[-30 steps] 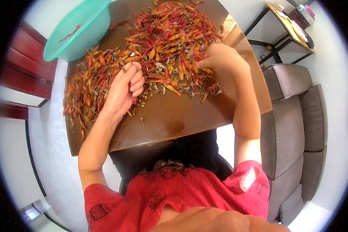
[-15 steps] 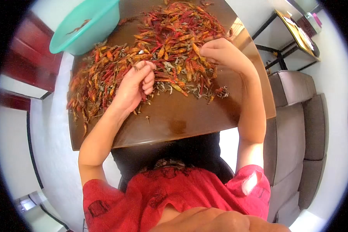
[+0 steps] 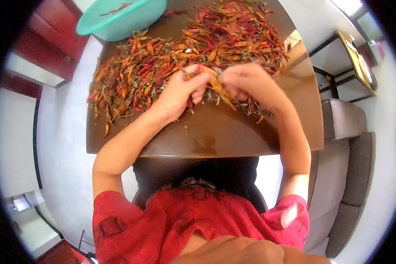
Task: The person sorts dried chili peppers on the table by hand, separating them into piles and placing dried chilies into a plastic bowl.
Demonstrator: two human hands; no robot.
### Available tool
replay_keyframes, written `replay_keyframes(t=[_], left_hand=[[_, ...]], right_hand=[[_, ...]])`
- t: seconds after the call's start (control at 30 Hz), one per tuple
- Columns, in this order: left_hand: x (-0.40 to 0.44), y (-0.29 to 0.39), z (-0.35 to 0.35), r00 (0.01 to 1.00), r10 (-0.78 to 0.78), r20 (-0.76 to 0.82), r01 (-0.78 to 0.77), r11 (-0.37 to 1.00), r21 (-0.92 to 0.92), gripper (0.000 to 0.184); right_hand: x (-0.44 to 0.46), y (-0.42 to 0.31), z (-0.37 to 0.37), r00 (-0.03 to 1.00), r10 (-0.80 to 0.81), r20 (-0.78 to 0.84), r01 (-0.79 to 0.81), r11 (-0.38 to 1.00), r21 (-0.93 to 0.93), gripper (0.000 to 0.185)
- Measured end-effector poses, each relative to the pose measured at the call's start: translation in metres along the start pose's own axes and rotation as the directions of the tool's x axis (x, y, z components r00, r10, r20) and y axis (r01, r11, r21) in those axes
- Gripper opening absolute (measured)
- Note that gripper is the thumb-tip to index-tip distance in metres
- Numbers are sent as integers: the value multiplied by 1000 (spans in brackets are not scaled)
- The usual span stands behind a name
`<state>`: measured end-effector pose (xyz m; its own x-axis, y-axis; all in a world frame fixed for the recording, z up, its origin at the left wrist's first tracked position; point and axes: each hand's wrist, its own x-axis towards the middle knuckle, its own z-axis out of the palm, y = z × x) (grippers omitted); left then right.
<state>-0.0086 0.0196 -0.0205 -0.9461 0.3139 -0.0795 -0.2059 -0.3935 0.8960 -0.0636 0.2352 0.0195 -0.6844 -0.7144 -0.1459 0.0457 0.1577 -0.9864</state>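
A broad layer of dried chili peppers (image 3: 136, 66), red, orange and brown, is spread over the brown table. My left hand (image 3: 185, 92) is closed over the near middle of the layer, fingers curled in. An orange-yellow dried chili pepper (image 3: 220, 89) slants down and right from its fingertips. Just to the right, my right hand (image 3: 248, 81) is also closed, its fingertips against or very near this pepper. Motion smears the right fingers, so their grip is hard to make out. A dark red pepper tip (image 3: 190, 104) shows under my left hand.
A turquoise basin (image 3: 123, 22) with a few dried pieces inside stands at the table's far left. The brown tabletop (image 3: 224, 136) has its near edge by my lap. To the right are a grey sofa (image 3: 334, 171) and a small black-framed table (image 3: 356, 57).
My right hand has come left from the right side of the pile to meet my left hand. An orange-yellow pepper now shows between them. The whole view has shifted slightly.
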Motion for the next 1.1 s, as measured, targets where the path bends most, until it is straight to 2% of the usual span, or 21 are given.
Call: replay_keyframes(t=[0.03,0.07,0.13,0.17,0.23,0.27,0.33,0.37,0.43,0.5,0.57,0.6,0.67,0.77,0.9,0.97,1.0,1.07,1.1], left_hand=[[-1,4,1,1000,-6,-18,5,998,-55,19],[-3,11,3,999,-13,-35,9,994,-111,17],[-5,15,1,997,-32,-71,19,984,-176,16],[-3,14,-1,997,-39,-67,25,981,-194,15],[-1,12,-6,997,-47,-61,34,977,-209,15],[1,10,-8,998,-54,-32,44,970,-238,16],[1,10,-8,998,-62,-4,58,962,-266,17],[1,10,-6,997,-71,-36,59,961,-271,18],[1,10,-7,994,-84,-67,62,959,-276,20],[1,9,-12,996,-84,-11,78,958,-277,20],[2,7,-13,995,-100,-1,96,958,-270,20],[2,7,-13,993,-116,7,114,958,-262,20],[2,6,-8,992,-122,-13,114,962,-249,20],[0,8,-2,990,-130,-56,113,966,-233,19],[-1,8,-2,987,-139,-75,116,961,-250,17],[-1,9,-2,986,-140,-86,113,957,-266,16],[-1,8,-3,982,-162,-97,127,947,-295,16],[0,7,-6,977,-179,-114,133,937,-324,15],[0,8,-5,982,-175,-74,139,928,-346,15]], right_hand=[[-6,-11,-7,973,-26,-231,-29,973,-228,24],[-7,-10,-22,926,-172,-335,65,949,-308,26],[-13,-8,-53,822,-283,-495,26,886,-463,27],[-17,-7,-61,817,-282,-503,19,885,-464,27],[-22,-5,-68,875,-280,-396,-90,708,-701,27],[-22,-2,-67,873,-281,-399,-92,708,-700,27],[-17,0,-52,937,-114,-330,-227,518,-825,24],[-15,-3,-45,945,-94,-314,-232,483,-844,23],[-11,15,-44,933,-135,-334,-247,437,-865,23],[-10,21,-44,920,-178,-349,-261,386,-885,23],[-11,18,-41,923,-117,-366,-318,304,-898,23],[-11,14,-39,923,-117,-366,-318,303,-898,23],[-9,6,-34,927,-15,-375,-356,281,-891,25],[-2,13,-31,914,-30,-405,-384,265,-885,27],[-1,17,-42,892,-122,-435,-380,316,-869,27],[-2,12,-51,897,-202,-393,-210,587,-782,26],[-3,11,-53,899,-206,-387,-204,585,-785,26],[-4,8,-53,910,-209,-358,-29,831,-556,24],[-6,-2,-49,940,-11,-342,-119,926,-358,23]])
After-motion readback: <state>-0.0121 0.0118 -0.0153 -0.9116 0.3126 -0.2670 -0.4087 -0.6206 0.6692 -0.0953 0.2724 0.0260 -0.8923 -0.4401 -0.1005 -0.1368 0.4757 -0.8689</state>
